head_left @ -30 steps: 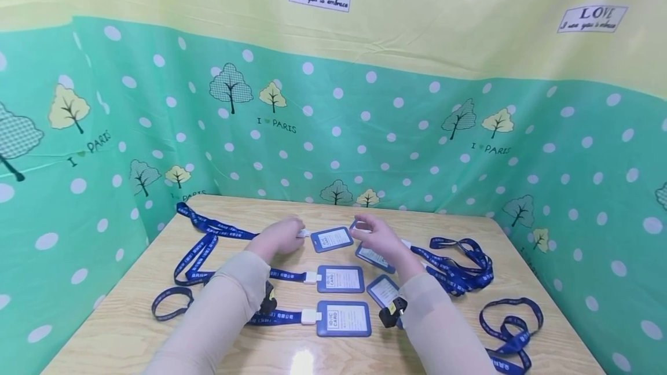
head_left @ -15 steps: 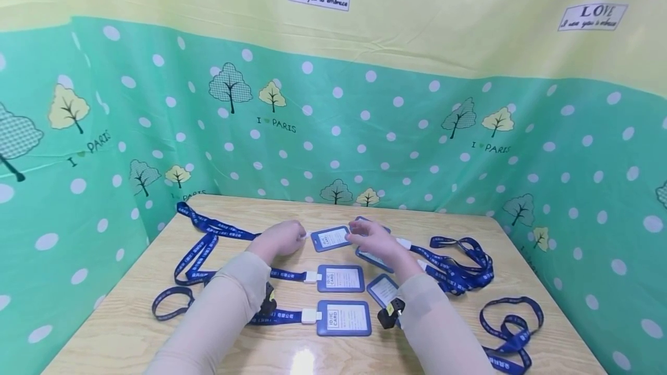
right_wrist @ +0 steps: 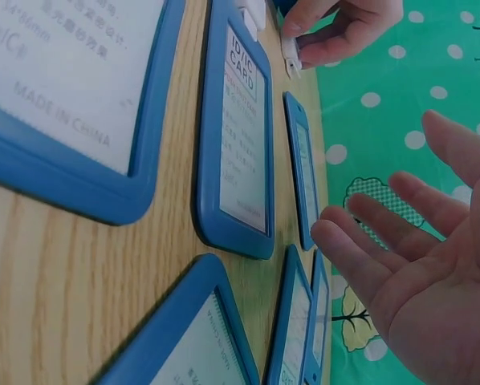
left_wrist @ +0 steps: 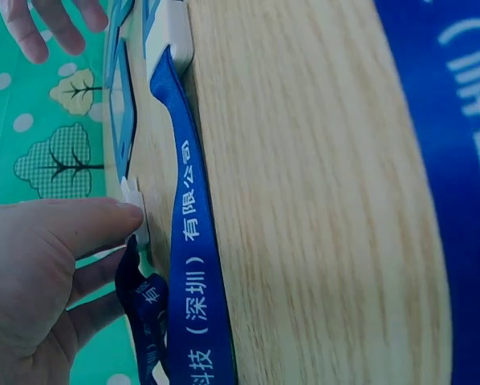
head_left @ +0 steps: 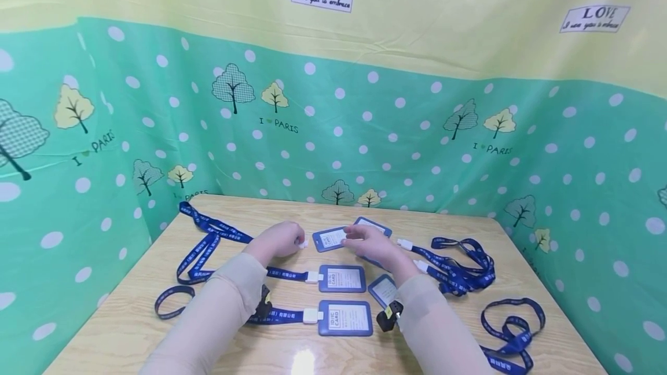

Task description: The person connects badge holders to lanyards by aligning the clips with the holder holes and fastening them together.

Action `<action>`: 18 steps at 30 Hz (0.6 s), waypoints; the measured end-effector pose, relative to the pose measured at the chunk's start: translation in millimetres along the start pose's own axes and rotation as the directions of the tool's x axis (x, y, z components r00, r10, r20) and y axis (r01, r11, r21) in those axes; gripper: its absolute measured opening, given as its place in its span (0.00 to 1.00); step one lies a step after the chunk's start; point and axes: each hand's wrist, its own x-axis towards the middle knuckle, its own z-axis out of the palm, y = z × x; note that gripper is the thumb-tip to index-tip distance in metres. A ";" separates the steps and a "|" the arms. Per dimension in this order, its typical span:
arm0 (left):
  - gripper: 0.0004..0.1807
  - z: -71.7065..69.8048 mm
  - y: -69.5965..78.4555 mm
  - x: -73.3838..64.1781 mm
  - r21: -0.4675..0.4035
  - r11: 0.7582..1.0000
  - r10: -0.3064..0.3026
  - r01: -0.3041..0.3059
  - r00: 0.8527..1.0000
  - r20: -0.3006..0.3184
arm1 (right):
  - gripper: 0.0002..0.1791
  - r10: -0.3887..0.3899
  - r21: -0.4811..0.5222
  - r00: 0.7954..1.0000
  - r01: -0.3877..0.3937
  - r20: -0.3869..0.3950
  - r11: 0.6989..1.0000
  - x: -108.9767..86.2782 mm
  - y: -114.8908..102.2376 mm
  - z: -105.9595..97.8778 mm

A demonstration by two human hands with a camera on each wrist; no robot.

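Note:
In the head view my left hand [head_left: 279, 240] pinches the white plastic clip [left_wrist: 138, 215] of a blue lanyard between thumb and fingers, close over the wooden table. Just right of the clip lies a blue-framed ID card holder [head_left: 327, 239], its slotted end toward the clip with a small gap between. My right hand [head_left: 372, 245] hovers at the holder's right end. Its fingers are spread and relaxed in the right wrist view, with nothing held, and they overlap the holder's edge in the head view.
Nearer me, two card holders, an upper one [head_left: 341, 278] and a lower one [head_left: 345, 317], lie clipped to lanyards. Loose holders, including a tilted one [head_left: 384, 290], lie to their right. Lanyards [head_left: 464, 265] sprawl at the right, others [head_left: 200, 256] at the left. A polka-dot curtain [head_left: 333, 149] stands behind.
My right hand has shifted a little left and toward me, over the holder's right end. The clip in my left hand has dropped slightly nearer me; the card holders stay put.

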 end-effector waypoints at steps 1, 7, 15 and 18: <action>0.05 0.2 -0.3 -0.8 0.003 1.000 0.001 -0.001 1.000 0.002 | 0.36 0.001 -0.003 1.000 -0.001 0.005 1.000 -0.3 -0.3 0.7; 0.03 1.6 0.7 -5.0 0.053 0.998 0.031 -0.032 0.999 0.021 | 0.35 -0.042 -0.010 0.998 0.042 0.055 0.999 -2.4 -2.3 6.6; 0.02 4.2 5.2 -9.8 0.106 0.993 0.048 -0.050 0.999 0.023 | 0.35 -0.043 -0.022 0.995 0.045 0.088 0.999 -6.9 -7.8 11.3; 0.02 4.7 7.7 -12.0 0.112 0.993 0.035 -0.036 0.999 0.019 | 0.34 -0.037 -0.028 0.995 0.040 0.096 0.999 -8.1 -8.3 12.1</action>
